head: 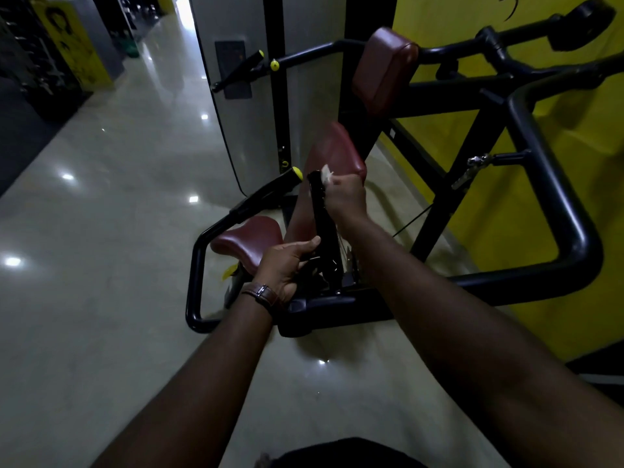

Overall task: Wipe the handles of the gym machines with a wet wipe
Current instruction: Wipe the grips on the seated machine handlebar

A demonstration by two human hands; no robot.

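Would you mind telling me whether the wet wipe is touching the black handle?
Touching. The head view shows the right hand gripping the wet wipe against the top of the black handle, with no gap visible between them.

Dim room. Glossy pale floor (111, 204) catching scattered ceiling-light reflections. Yellow wall (526, 211) right of the floor. Grey panel (304, 96) at the floor's far edge. Yellow poster (72, 42) and dark racks (23, 62) far left.

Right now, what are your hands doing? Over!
Right hand grips the wet wipe against the top of the black handle. Left hand holds the handle's base. Nothing in the way.
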